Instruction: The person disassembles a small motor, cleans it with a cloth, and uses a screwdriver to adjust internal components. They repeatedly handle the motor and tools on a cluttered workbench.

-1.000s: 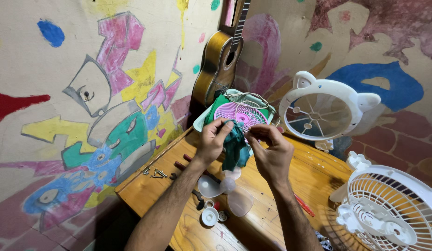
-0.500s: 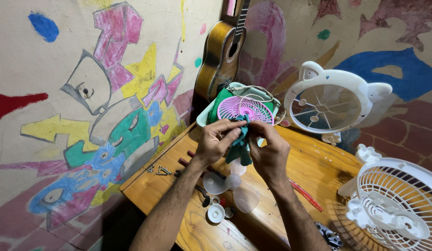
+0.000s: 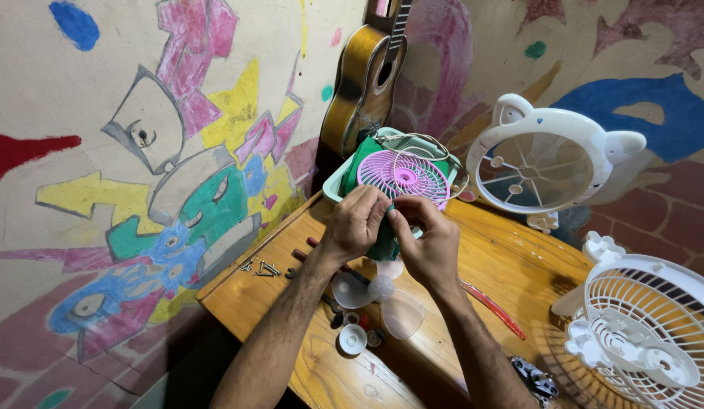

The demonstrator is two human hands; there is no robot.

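My left hand (image 3: 357,226) and my right hand (image 3: 427,239) are pressed together over a small dark green fan part (image 3: 384,241) above the wooden table (image 3: 250,299). Both pinch it between fingertips; what lies between the fingers is hidden. Just behind them a pink round fan grille (image 3: 405,176) leans on a green fan body in a pale tray (image 3: 335,188). Below my hands lies a clear plastic fan blade (image 3: 387,301).
Loose screws (image 3: 261,266) and dark tools lie at the table's left edge. A white cap (image 3: 353,339) sits near the front. White fan housings stand at the back right (image 3: 545,168) and right (image 3: 644,326). A guitar (image 3: 363,79) leans on the painted wall. A red strip (image 3: 492,307) lies right.
My hands have drawn closer together and dropped slightly toward the table, still working on the green part. The view has shifted a little.
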